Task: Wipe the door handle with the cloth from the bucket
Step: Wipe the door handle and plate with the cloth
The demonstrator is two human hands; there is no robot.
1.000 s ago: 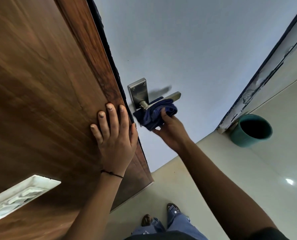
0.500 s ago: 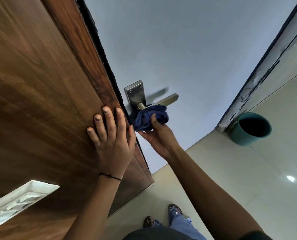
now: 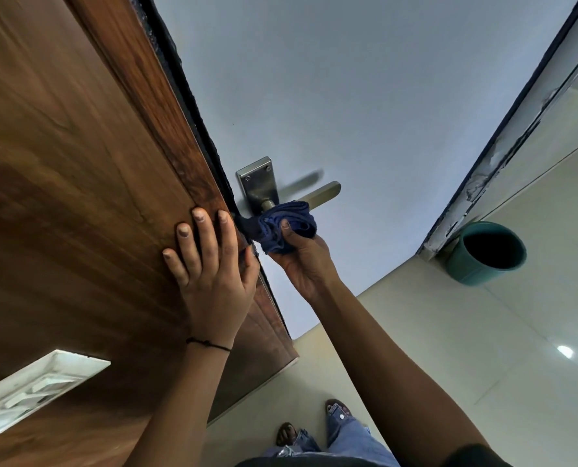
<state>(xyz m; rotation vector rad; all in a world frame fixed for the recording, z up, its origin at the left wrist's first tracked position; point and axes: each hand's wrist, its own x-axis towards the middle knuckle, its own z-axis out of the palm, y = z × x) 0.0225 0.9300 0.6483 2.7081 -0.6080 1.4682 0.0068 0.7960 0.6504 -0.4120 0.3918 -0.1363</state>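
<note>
Since the earlier frame the right hand (image 3: 301, 261) has carried the blue cloth (image 3: 285, 225) inward along the door handle (image 3: 318, 193) toward its spindle. The cloth hides the lever's inner end; the fingers behind it are unseen, the thumb pinching it. The left hand (image 3: 213, 274) lies flat, fingers spread, on the wooden door (image 3: 78, 183). The green bucket (image 3: 486, 252) stands well apart on the floor

Soft even daylight, floor glare (image 3: 564, 351), wide-angle edge warping.

An indoor doorway, probably in a home, is shown: a wooden door (image 3: 78, 183), pale tiled floor (image 3: 449, 348), painted wall (image 3: 348, 96), and a teal bucket (image 3: 483, 254).
</note>
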